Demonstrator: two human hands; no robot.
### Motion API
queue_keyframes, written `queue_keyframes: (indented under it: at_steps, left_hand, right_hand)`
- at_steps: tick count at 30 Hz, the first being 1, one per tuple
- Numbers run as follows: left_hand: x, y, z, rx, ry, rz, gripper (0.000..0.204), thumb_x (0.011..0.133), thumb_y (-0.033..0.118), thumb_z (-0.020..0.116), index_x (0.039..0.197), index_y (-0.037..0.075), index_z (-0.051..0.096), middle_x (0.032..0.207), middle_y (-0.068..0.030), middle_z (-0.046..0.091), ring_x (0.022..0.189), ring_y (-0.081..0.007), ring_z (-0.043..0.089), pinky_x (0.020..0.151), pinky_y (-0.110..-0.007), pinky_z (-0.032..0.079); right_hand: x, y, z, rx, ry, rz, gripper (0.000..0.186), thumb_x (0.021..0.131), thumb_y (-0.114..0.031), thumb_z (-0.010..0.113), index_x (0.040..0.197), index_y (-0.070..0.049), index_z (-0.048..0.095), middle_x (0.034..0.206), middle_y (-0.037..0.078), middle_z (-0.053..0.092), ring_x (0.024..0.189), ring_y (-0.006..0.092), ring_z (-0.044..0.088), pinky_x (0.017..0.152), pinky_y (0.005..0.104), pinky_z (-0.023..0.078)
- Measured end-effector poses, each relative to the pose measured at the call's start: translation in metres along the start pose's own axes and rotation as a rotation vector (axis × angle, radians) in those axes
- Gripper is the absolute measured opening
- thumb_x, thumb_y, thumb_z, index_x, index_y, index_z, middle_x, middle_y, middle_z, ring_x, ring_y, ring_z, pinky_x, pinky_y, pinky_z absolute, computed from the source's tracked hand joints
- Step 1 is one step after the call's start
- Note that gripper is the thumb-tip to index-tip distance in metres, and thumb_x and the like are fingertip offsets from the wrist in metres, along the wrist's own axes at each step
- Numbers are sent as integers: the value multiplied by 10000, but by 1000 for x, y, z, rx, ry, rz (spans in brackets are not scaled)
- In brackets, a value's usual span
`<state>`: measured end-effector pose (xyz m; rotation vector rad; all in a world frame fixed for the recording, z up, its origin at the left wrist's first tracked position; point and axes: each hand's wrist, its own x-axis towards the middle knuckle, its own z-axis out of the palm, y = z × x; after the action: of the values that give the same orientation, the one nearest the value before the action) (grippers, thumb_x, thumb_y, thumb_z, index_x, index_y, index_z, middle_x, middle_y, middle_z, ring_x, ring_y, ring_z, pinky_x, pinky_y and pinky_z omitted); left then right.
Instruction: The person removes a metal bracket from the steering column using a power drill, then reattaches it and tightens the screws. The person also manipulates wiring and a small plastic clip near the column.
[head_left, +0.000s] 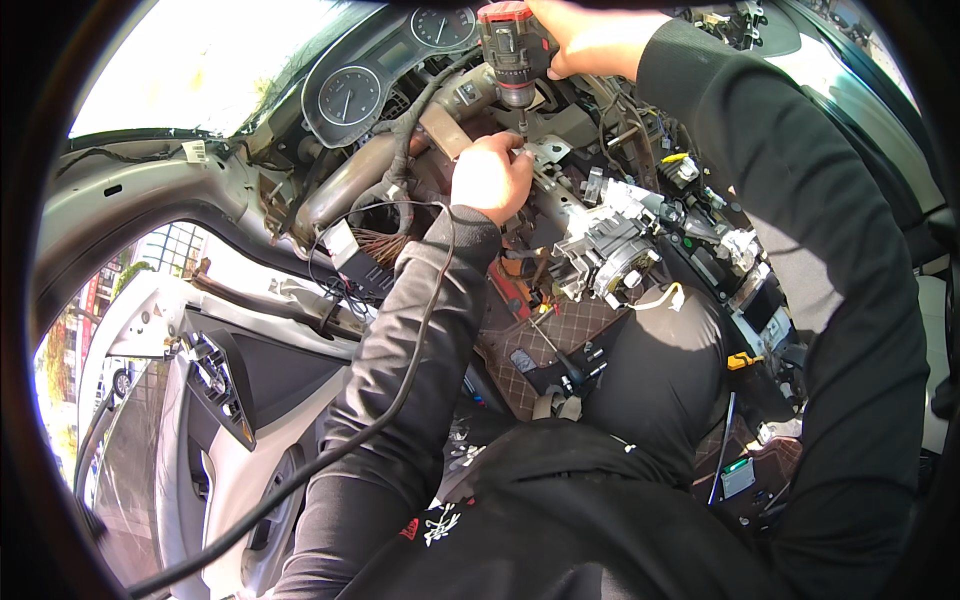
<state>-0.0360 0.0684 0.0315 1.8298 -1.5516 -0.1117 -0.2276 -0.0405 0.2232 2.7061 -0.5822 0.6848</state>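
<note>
At the top of the head view my right hand (590,38) grips a red and black cordless drill (513,50), its chuck pointing down. The drill's bit meets a metal bracket (549,150) on the steering column area of the stripped dashboard. Just below the bit my left hand (490,180) is closed, thumb and fingers curled beside the bracket; whatever they pinch is hidden. To the right of the left hand sits the exposed steering column assembly (615,245), silver and black. A thick metal crossbeam (350,182) runs behind the left wrist.
An instrument cluster (350,95) stands at the upper left. Bundled wires (385,245) hang by a grey connector box. A black cable (400,395) crosses my left forearm. The door (260,400) is open at left. A screwdriver (570,370) and loose tools lie around the footwell.
</note>
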Motion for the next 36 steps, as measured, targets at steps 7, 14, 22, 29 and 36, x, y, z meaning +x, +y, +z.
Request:
queue_keyframes:
  at_steps: [7, 14, 22, 29, 36]
  left_hand:
    - [39, 0, 7, 247, -252, 22, 319, 939, 295, 747, 1106, 48, 861, 1063, -210, 824, 1057, -416, 786, 990, -466, 608]
    - [56, -24, 20, 302, -280, 76, 342, 983, 328, 703, 1038, -1, 781, 1027, -254, 801, 1035, -448, 769, 968, -506, 592]
    - [38, -18, 14, 248, -28, 277, 242, 1077, 243, 686, 1079, 9, 747, 961, -238, 785, 913, -436, 771, 857, -508, 601]
    - [-126, 7, -16, -444, -47, 63, 163, 1183, 172, 557, 1144, 28, 624, 839, 11, 590, 665, -67, 503, 612, -235, 440]
    - [-278, -36, 137, -795, -673, -847, 127, 1151, 122, 634, 1124, -2, 631, 918, -67, 727, 729, -130, 702, 671, -307, 585]
  right_hand:
    - [-79, 36, -48, 104, -63, 391, 631, 777, -335, 941, 1243, 6, 686, 1115, 234, 779, 1098, 410, 760, 958, 489, 604]
    - [-219, 76, -49, -20, -235, 615, 707, 761, -392, 937, 1269, 32, 689, 1098, 300, 783, 1051, 452, 770, 935, 493, 609]
    - [-375, 84, 18, -31, -818, 827, 790, 653, -329, 1030, 1276, 47, 725, 1066, 230, 803, 1000, 403, 795, 882, 468, 632]
    - [-420, 54, 196, 379, -1511, 498, 642, 695, -582, 991, 1019, -41, 871, 1027, 196, 833, 983, 372, 801, 897, 466, 622]
    - [-450, 20, 300, 409, -1548, 268, 592, 713, -521, 1000, 1102, -91, 879, 1081, 182, 839, 1062, 378, 797, 938, 484, 628]
